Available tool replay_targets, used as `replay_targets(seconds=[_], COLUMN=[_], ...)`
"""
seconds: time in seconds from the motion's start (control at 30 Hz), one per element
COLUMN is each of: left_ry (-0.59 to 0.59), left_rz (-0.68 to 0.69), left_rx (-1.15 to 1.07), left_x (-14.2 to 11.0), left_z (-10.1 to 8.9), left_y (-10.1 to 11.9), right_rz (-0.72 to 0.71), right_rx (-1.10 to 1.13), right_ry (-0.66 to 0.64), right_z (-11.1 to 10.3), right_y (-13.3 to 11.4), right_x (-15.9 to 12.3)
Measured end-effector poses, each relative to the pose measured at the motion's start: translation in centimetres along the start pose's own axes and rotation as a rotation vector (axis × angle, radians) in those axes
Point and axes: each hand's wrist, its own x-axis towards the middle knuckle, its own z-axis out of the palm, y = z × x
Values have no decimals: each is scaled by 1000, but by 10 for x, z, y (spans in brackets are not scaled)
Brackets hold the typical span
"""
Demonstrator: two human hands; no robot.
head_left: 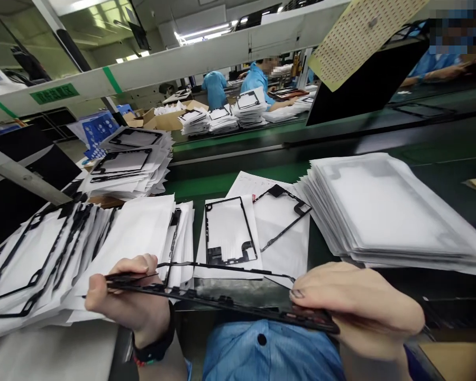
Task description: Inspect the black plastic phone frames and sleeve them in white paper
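A thin black rectangular plastic frame (222, 302) is held up in front of my chest, seen nearly edge-on. My left hand (122, 296) pinches its left end between thumb and fingers. At the other end my right hand (353, 301) grips it, fingers closed over the edge. Beyond it, a similar black frame (207, 233) lies on a white sheet. Beside that, a second black frame (285, 231) rests at an angle on another sheet.
A thick stack of white sleeves (396, 206) stands on the right. White sheets with black frames (43, 259) lean together on the left, with another pile (130, 169) behind. A rail (190, 53) crosses above the green bench. Co-workers in blue sit or stand farther back.
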Motion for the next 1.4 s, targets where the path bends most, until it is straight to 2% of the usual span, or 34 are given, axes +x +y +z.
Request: replay_targets(seconds=[0.23, 0.3, 0.47, 0.6, 0.77, 0.87, 0.93, 1.03, 1.1, 1.17, 1.2, 1.27, 1.33, 1.4], left_ry=[-7, -45, -137, -256, -275, -227, -189, -136, -60, -69, -141, -357, -491, -487], left_rz=[-107, -117, -77, -76, 2, 51, 62, 113, 117, -51, -204, -544, -804, -987], left_rx=[-71, -86, -85, -75, -32, 27, 46, 263, 406, 331, 224, 20, -120, -262], left_x=[-6, -6, -3, 0, 2, 5, 4, -11, -29, -48, -56, -63, -58, -46], left_z=[7, 7, -3, -11, -9, -2, 6, 19, 26, 31, 32, 34, 38, 42], left_y=[-3, -3, -4, -1, -4, -13, -18, -18, -11, -4, -1, 5, 10, 17], right_rz=[-34, -46, -54, -78, -43, 126, 373, 754, 869, 885, 878, 855, 855, 867], right_rx=[-2, -6, -4, 30, 34, 74, 219, 607, 820, 930, 970, 1042, 1125, 1186], right_ry=[-34, -64, -102, -116, -136, -241, -243, -31, 137, 227, 240, 237, 223, 227], right_z=[9, 8, 6, 8, 11, 8, 3, -3, -6, -5, -3, 1, 5, 7], right_y=[-23, -28, -32, -31, -30, -26, -18, 4, 17, 25, 26, 25, 20, 14], right_x=[13, 17, 23, 22, 15, 14, 13, 14, 15, 17, 17, 18, 18, 17])
